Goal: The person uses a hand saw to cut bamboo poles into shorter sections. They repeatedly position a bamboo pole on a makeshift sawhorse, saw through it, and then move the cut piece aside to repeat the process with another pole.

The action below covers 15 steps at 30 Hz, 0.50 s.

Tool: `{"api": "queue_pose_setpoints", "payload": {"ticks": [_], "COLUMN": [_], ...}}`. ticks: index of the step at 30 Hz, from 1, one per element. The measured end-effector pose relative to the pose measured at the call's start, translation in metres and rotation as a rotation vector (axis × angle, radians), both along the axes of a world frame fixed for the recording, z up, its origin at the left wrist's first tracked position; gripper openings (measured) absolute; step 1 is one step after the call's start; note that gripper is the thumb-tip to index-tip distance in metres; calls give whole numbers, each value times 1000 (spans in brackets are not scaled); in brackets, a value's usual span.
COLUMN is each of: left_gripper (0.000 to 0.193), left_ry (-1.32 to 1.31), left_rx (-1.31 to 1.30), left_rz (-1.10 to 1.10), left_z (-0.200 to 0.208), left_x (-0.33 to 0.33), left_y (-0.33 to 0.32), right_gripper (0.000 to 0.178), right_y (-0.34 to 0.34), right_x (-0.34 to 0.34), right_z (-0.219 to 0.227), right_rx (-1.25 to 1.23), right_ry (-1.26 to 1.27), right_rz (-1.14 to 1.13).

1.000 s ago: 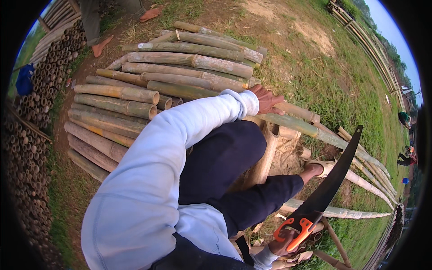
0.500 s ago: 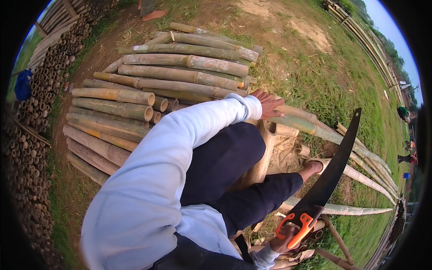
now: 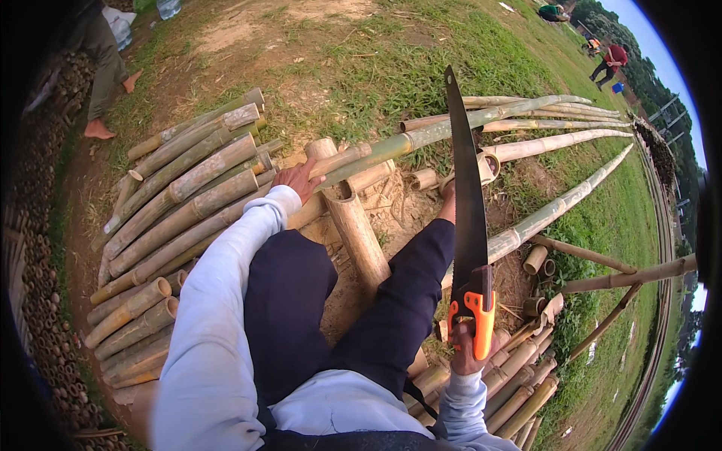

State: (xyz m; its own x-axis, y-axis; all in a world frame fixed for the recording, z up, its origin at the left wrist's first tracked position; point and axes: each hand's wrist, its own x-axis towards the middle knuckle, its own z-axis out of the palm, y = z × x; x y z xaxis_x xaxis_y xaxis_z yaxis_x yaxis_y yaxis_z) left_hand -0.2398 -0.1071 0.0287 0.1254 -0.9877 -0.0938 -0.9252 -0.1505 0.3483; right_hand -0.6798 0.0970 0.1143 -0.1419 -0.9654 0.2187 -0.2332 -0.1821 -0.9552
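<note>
1. Grassy outdoor ground all round us; saw in our R hand, fingers wrapped round orange handle, blade pointing up & away.
2. Our L hand palm down on bamboo pole, fingers half-bent; can't tell if gripping.
3. Pole crosses upper end of bamboo support.
4. Cut bamboo pile L of us, barefoot person beyond.

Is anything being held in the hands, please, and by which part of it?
The right hand holds a handsaw by its orange handle. The left hand rests on a bamboo pole; whether it grips the pole cannot be told.
</note>
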Motion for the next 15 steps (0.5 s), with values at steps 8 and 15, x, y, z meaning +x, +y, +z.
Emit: {"api": "queue_pose_setpoints", "payload": {"ticks": [8,15], "left_gripper": [74,95], "left_ry": [-40,-154], "left_rx": [55,122], "left_rz": [-1,-183], "left_z": [-13,-1], "left_x": [16,18], "left_y": [-2,-16], "right_gripper": [27,29], "right_y": [0,4], "right_x": [5,6], "right_z": [16,15], "right_rx": [26,110], "right_ry": [191,129], "right_rz": [130,105]}}
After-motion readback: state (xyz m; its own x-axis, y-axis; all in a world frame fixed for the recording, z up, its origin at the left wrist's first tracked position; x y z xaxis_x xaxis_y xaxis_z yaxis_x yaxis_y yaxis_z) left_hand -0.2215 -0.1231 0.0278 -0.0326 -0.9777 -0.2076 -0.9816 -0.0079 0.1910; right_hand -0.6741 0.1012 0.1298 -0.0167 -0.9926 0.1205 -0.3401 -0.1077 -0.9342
